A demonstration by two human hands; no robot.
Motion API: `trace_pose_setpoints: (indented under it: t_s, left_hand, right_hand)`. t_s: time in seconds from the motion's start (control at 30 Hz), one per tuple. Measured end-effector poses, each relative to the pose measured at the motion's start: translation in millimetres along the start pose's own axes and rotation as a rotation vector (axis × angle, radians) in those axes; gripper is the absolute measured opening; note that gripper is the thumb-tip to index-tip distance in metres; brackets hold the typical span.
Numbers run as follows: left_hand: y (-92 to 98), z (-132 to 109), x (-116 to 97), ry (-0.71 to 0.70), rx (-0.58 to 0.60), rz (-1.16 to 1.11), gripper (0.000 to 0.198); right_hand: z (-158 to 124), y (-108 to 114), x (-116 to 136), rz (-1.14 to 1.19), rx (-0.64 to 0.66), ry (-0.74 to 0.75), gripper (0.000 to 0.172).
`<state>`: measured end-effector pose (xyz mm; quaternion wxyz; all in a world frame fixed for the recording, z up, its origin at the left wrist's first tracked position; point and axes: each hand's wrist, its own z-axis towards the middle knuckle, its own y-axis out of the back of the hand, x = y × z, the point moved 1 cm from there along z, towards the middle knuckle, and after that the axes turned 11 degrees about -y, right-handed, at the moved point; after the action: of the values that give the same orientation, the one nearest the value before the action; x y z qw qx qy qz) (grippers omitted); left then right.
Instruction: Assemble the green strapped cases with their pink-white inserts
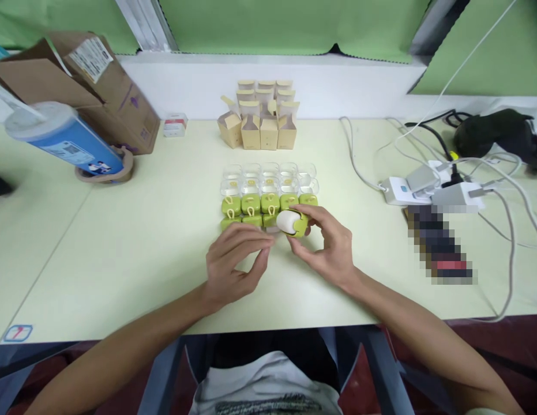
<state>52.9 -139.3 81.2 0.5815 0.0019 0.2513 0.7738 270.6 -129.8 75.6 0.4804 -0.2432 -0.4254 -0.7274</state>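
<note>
Between the thumb and fingers of my right hand (326, 245) is a green case with a white inside (293, 222), tilted above the front row of cases. My left hand (236, 259) is just left of it, thumb and fingertips brought close together; whatever they pinch, if anything, is too small to make out. Green cases with pale loops (251, 204) stand in two rows behind my hands, the front row partly covered by them. Directly behind these lie two rows of clear plastic covers (269, 170), some with a yellow mark.
Small open cardboard boxes (251, 134) stand at the back by the wall. On the left are a large carton (116, 98), a blue cup (78, 144) and a small white-red box (175, 125). A power strip (400, 190) with cables and a blurred-out object (439, 242) lie right.
</note>
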Motion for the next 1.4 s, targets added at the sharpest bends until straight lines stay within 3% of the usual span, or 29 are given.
trace_pose_setpoints:
  t_s: [0.17, 0.3, 0.37, 0.53, 0.57, 0.7, 0.8, 1.03, 1.2, 1.33, 1.4]
  left_hand:
    - [1.4, 1, 1, 0.045, 0.103, -0.011, 0.062]
    - [2.4, -4, 2, 0.01, -0.078, 0.012, 0.038]
    - [1.8, -7, 3, 0.035, -0.089, 0.007, 0.034]
    - [-4.3, -10, 10, 0.106, 0.111, -0.127, 0.081]
    - [-5.1, -10, 12, 0.092, 0.123, -0.148, 0.083]
    - [-5.2, -10, 16, 0.099, 0.062, -0.152, 0.063]
    - [-3.9, -10, 16, 0.138, 0.053, -0.147, 0.064]
    - [-4.1, -6, 16, 0.148, 0.082, -0.154, 0.051]
    - [-4.0, -6, 21, 0.058, 0.124, -0.201, 0.06]
    - [-2.4, -7, 24, 0.066, 0.103, -0.183, 0.057]
    - [-1.8, -8, 24, 0.07, 0.089, -0.176, 0.045]
  right_hand:
    - [-4, -2, 4, 0.025, 0.093, 0.037, 0.054]
    - [-4, -1, -2, 0.062, 0.034, -0.065, 0.05]
    - [-1, 1, -5, 0.089, 0.023, -0.076, 0.05]
    - [3, 3, -3, 0.129, 0.188, 0.043, 0.052]
    - [2, 3, -2, 0.148, 0.21, 0.065, 0.052]
    - [0, 1, -1, 0.216, 0.192, 0.046, 0.028]
    - [1, 1, 2, 0.143, 0.153, 0.055, 0.007]
    - [5, 5, 7, 0.135, 0.146, 0.097, 0.005]
    - [1, 3, 2, 0.28, 0.263, -0.092, 0.009]
    - [-1, 2, 2, 0.526, 0.353, -0.323, 0.016]
    - [0, 3, 4, 0.567, 0.388, -0.378, 0.018]
